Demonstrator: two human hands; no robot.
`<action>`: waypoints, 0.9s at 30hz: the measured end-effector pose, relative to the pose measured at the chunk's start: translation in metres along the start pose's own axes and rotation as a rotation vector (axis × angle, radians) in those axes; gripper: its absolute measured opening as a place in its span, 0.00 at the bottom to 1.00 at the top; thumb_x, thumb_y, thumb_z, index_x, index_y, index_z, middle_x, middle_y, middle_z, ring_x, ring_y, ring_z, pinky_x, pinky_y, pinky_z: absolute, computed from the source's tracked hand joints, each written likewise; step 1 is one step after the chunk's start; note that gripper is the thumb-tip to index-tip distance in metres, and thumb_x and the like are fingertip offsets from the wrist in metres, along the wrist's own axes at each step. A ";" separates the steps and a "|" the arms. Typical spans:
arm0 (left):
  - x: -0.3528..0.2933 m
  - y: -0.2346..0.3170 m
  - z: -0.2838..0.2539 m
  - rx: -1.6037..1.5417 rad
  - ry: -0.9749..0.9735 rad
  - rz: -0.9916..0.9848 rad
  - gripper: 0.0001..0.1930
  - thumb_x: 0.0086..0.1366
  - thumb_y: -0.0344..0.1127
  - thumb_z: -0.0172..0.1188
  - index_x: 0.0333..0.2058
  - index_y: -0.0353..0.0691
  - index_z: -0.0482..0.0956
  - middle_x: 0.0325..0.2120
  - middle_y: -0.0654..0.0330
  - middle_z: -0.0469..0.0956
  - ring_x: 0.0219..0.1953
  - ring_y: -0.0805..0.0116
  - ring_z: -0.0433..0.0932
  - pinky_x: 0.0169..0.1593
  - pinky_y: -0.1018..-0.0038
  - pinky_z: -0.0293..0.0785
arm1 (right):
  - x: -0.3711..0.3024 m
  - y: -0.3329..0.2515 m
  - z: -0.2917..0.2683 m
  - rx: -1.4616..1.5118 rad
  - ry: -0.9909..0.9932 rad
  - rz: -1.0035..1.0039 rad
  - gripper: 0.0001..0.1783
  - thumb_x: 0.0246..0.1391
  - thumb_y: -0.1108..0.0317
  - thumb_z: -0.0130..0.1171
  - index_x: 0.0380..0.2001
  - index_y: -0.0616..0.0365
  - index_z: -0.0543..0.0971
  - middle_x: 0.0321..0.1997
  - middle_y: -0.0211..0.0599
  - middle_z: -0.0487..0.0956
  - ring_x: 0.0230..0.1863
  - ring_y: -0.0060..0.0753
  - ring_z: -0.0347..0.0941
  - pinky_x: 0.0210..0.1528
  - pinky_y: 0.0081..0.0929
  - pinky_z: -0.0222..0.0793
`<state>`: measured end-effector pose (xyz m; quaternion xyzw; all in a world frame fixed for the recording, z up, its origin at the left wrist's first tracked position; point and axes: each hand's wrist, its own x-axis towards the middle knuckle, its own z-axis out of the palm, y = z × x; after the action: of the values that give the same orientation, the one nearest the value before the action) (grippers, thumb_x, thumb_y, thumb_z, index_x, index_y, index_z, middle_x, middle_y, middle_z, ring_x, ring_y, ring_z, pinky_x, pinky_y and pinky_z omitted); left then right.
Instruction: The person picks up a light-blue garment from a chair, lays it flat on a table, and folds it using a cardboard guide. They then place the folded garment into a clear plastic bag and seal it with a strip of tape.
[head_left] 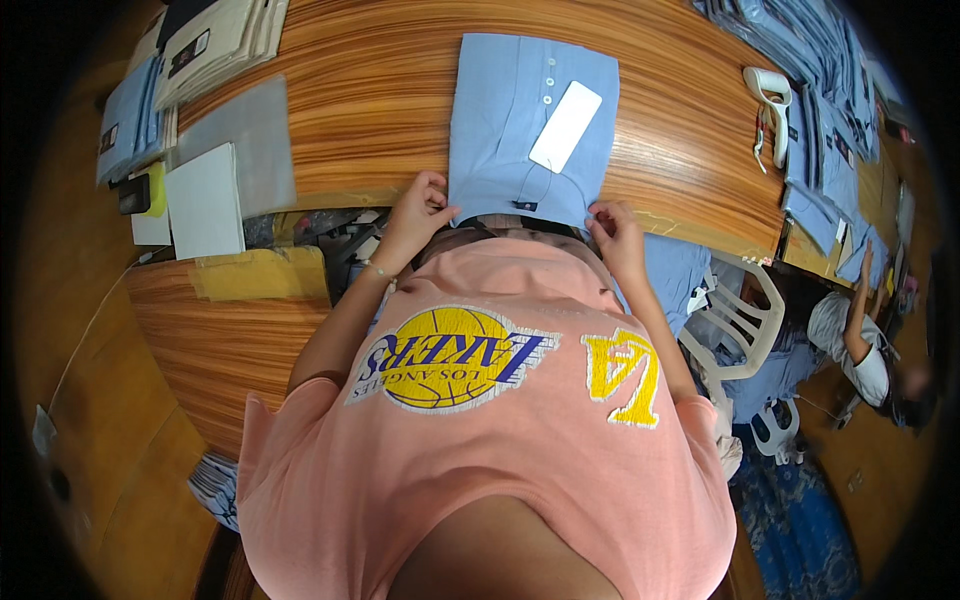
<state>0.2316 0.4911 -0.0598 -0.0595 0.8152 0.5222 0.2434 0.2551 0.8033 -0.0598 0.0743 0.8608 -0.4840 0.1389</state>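
A folded light-blue shirt (pixel 490 110) lies on the wooden table before me, its near edge at the table's front. Small white buttons (pixel 549 83) run down its front. A blank-looking white hang tag (pixel 566 127) rests on it, strung to a small dark label (pixel 525 205) near the edge closest to me. My left hand (pixel 418 212) has its fingers curled, pinching the shirt's near left corner. At the near right corner, my right hand (pixel 618 236) is closed on the cloth between thumb and fingers.
Left: stacked beige garments (pixel 225 45), blue packed garments (pixel 130 125), a clear plastic sheet (pixel 250 140) and white boards (pixel 205 205). Right: a white handheld device (pixel 768 88), piles of blue shirts (pixel 820 140), a white plastic chair (pixel 765 320) and another person (pixel 862 345).
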 end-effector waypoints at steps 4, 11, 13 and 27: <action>-0.009 0.061 -0.033 0.629 -0.045 0.024 0.13 0.55 0.41 0.59 0.27 0.36 0.71 0.18 0.57 0.74 0.20 0.66 0.74 0.25 0.72 0.67 | 0.007 -0.014 -0.032 -0.151 -0.054 -0.024 0.08 0.47 0.70 0.57 0.31 0.62 0.76 0.25 0.35 0.75 0.24 0.23 0.69 0.29 0.23 0.65; 0.063 0.109 0.063 0.478 0.181 0.735 0.17 0.52 0.43 0.60 0.33 0.35 0.71 0.30 0.52 0.70 0.36 0.57 0.71 0.34 0.66 0.68 | 0.048 -0.050 -0.040 0.000 -0.066 -0.130 0.09 0.47 0.70 0.55 0.32 0.61 0.77 0.21 0.33 0.74 0.22 0.21 0.65 0.26 0.21 0.63; 0.077 0.114 0.086 0.618 0.327 0.675 0.17 0.53 0.40 0.59 0.36 0.35 0.69 0.32 0.52 0.68 0.39 0.55 0.69 0.37 0.64 0.69 | 0.054 -0.062 -0.037 0.018 -0.075 -0.129 0.09 0.47 0.70 0.55 0.32 0.61 0.77 0.21 0.33 0.73 0.21 0.21 0.65 0.26 0.21 0.62; 0.081 0.091 0.041 -0.616 -0.184 0.029 0.11 0.61 0.31 0.50 0.43 0.36 0.68 0.32 0.64 0.74 0.34 0.78 0.72 0.35 0.81 0.70 | 0.091 -0.076 0.004 0.530 -0.246 0.013 0.18 0.48 0.70 0.58 0.43 0.60 0.69 0.25 0.26 0.74 0.20 0.14 0.66 0.19 0.12 0.59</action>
<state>0.1428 0.5808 -0.0362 -0.0714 0.5942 0.7509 0.2792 0.1491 0.7600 -0.0283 0.0540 0.6806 -0.6964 0.2211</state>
